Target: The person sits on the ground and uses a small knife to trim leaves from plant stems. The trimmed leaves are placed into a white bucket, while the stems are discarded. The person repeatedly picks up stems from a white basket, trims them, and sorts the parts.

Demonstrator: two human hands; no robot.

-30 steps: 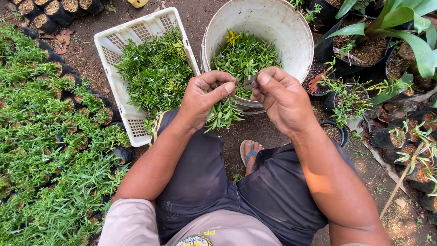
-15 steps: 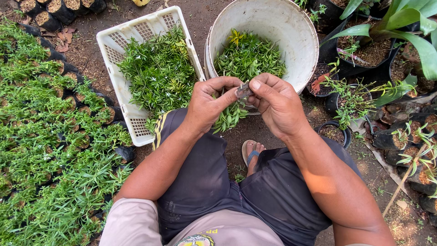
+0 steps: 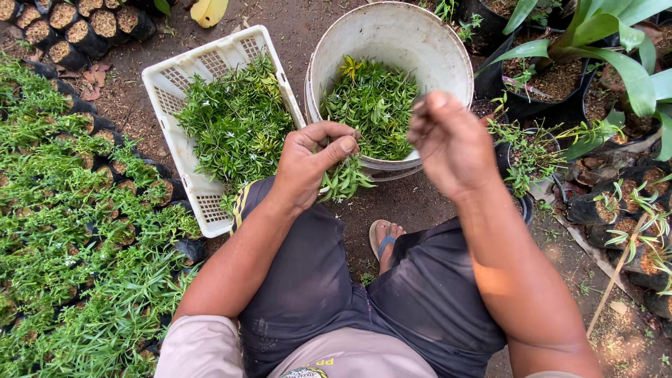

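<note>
Clutching leafy green cuttings (image 3: pixel 344 178) – left hand (image 3: pixel 311 164), right hand (image 3: pixel 448 143) blurred, grip unclear, round white bucket (image 3: pixel 392 38)

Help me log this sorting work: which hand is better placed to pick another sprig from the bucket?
Probably the right hand: it hovers, apparently empty, over the white bucket rim, beside the cuttings. The left hand is closed on a bunch of sprigs.

No labels, signs or screens show. The only packaging is black nursery bags: soil-filled ones (image 3: pixel 77 28) in a row at top left, and others holding seedlings (image 3: pixel 616 203) at right.
</note>
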